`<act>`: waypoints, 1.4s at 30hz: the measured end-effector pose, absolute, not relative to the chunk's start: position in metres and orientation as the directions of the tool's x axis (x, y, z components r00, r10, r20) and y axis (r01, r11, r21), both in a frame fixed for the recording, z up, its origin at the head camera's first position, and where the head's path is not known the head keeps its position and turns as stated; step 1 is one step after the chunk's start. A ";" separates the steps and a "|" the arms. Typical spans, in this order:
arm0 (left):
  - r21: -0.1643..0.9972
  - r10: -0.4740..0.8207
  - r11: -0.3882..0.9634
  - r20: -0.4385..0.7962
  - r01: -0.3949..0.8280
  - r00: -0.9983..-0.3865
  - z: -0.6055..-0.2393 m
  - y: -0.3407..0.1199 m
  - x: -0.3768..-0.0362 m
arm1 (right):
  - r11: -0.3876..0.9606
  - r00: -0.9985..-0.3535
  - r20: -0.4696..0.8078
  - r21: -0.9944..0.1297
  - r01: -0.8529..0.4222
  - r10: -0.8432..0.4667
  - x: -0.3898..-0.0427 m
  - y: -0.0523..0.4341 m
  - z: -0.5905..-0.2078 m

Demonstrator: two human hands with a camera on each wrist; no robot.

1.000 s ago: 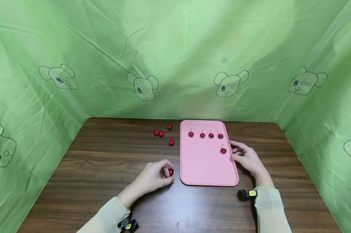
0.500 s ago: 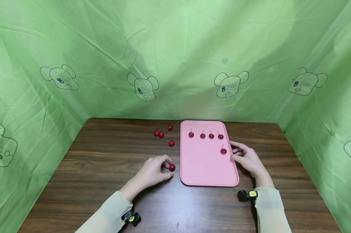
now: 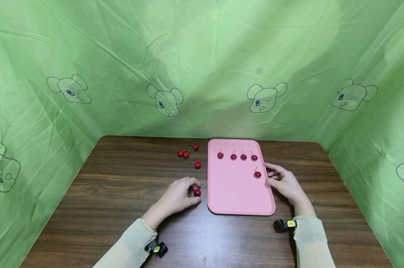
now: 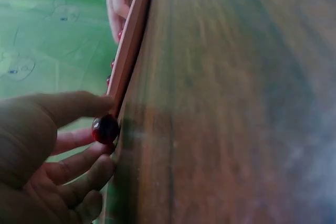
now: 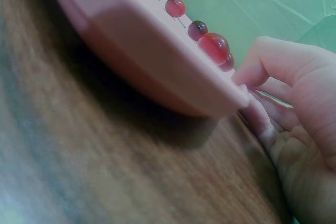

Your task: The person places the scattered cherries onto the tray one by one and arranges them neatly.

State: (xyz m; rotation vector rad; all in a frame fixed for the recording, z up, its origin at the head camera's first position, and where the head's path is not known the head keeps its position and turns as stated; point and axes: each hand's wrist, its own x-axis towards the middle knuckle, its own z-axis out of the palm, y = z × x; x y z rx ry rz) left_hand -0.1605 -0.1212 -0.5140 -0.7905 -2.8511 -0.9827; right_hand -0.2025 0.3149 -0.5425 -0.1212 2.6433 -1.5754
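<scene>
My left hand (image 3: 179,194) is low over the wooden table, just left of the pink tray (image 3: 239,197), with thumb and fingers curled round a red cherry (image 3: 197,192). The left wrist view has this cherry (image 4: 105,129) between the thumb tip and the fingers, close to the tray wall. At the tray's right edge, my right hand (image 3: 285,182) holds the rim with thumb and bent fingers; some fingertips are hidden by the edge. Several cherries with stems up form a row along the tray's far end, and one more cherry (image 3: 257,174) lies below the row's right end.
Several loose cherries lie on the table (image 3: 121,193) left of the tray's far part, among them one cherry (image 3: 197,165) nearer to me. A green cloth (image 3: 202,67) with printed bear heads hangs behind and at both sides.
My left hand has shifted slightly up and to the right, and the cherry in its fingers has moved a little away from me. The right hand and tray stay put.
</scene>
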 end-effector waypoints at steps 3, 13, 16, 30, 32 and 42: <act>0.607 0.442 0.660 0.163 0.443 -0.882 -0.516 -0.123 -0.161 | 0.468 -0.995 -0.013 -0.883 -0.034 -0.097 -0.203 0.315 -0.543; 0.668 0.445 0.607 0.164 0.431 -0.880 -0.522 -0.127 -0.161 | 0.473 -0.995 -0.005 -0.880 -0.045 -0.104 -0.199 0.312 -0.539; 0.681 0.440 0.601 0.154 0.417 -0.885 -0.522 -0.127 -0.160 | 0.479 -0.995 -0.003 -0.876 -0.047 -0.104 -0.199 0.310 -0.540; 0.698 0.455 0.585 0.137 0.412 -0.880 -0.523 -0.126 -0.161 | 0.486 -0.995 -0.006 -0.873 -0.044 -0.102 -0.200 0.313 -0.540; 0.702 0.458 0.581 0.136 0.412 -0.879 -0.524 -0.127 -0.161 | 0.489 -0.995 -0.010 -0.871 -0.041 -0.101 -0.201 0.314 -0.540; 0.719 0.463 0.568 0.123 0.401 -0.878 -0.525 -0.130 -0.164 | 0.501 -0.996 -0.011 -0.864 -0.037 -0.094 -0.199 0.314 -0.543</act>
